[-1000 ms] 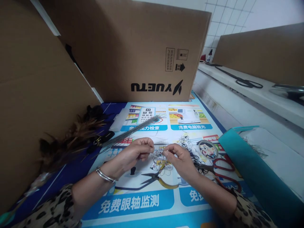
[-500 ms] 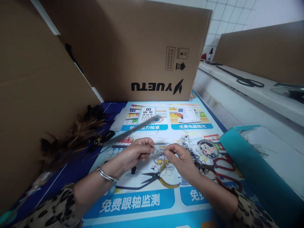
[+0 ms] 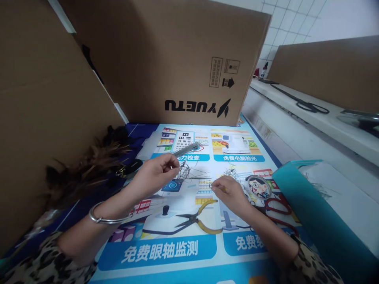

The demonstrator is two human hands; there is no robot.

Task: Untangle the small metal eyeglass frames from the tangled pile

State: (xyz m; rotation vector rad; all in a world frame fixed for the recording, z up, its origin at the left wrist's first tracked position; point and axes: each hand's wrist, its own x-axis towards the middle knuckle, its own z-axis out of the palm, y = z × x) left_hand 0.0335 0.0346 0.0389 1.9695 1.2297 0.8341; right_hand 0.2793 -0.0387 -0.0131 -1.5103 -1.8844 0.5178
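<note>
My left hand (image 3: 162, 169) is closed in a pinch above the printed table cover, its wrist wearing a silver bangle (image 3: 109, 219). A tangle of thin wire loops (image 3: 184, 170) hangs at its fingertips. Farther right, my right hand (image 3: 231, 192) is also pinched, and a small dark wire loop (image 3: 210, 185) shows at its fingertips. Yellow-handled pliers (image 3: 199, 221) lie with jaws apart on the cover between and below the hands. Behind the left hand rests a bundle of straight thin wires (image 3: 188, 149), partly hidden by it.
Red-handled scissors (image 3: 278, 207) lie partly behind my right forearm, near a round clear dish (image 3: 258, 187) and loose wire bits (image 3: 230, 172). A teal box (image 3: 314, 209) stands right. Brown feathers (image 3: 89, 165) lie left. A large cardboard box (image 3: 183, 59) blocks the back.
My hands have moved apart. The left went up and left with the wire tangle, baring the pliers and the print beneath. The right moved slightly right with a small loop.
</note>
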